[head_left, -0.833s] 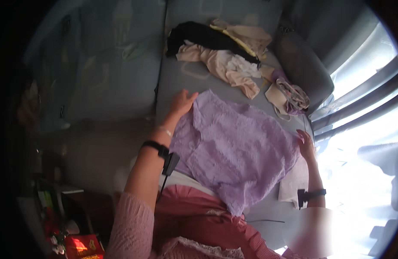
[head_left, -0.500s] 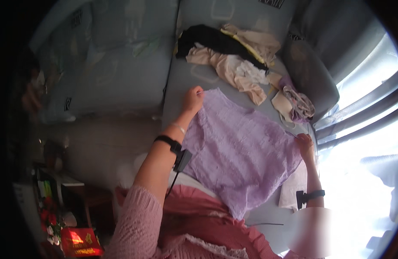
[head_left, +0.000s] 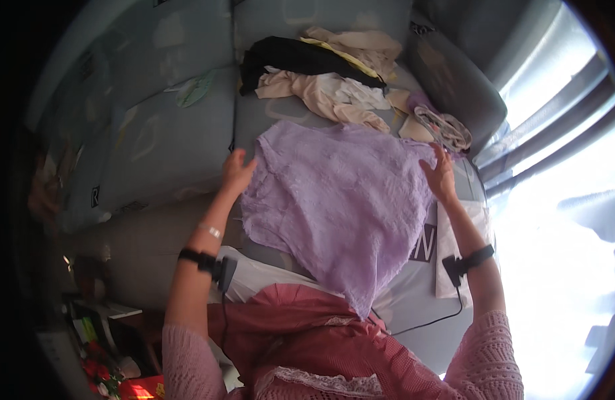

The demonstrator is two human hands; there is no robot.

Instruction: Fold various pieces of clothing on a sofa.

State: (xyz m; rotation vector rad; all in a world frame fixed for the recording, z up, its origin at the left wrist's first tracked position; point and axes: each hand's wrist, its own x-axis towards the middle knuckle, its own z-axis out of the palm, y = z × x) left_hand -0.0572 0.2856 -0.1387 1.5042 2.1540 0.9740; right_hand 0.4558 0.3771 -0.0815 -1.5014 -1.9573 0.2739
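My left hand [head_left: 237, 175] now grips the lilac cloth [head_left: 341, 200] at nine o'clock; my right hand [head_left: 441, 179] has shifted to pinch its three-o'clock edge; it lies wider across the sofa [head_left: 167, 140].

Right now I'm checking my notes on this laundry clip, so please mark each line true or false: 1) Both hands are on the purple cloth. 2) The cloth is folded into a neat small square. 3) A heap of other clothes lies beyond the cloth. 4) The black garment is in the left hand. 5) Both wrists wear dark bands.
1) True: the left hand and the right hand each touch an edge of the purple cloth.
2) False: it lies spread out, wrinkled.
3) True: the heap of clothes lies on the sofa.
4) False: the black garment lies in the heap, untouched.
5) True.
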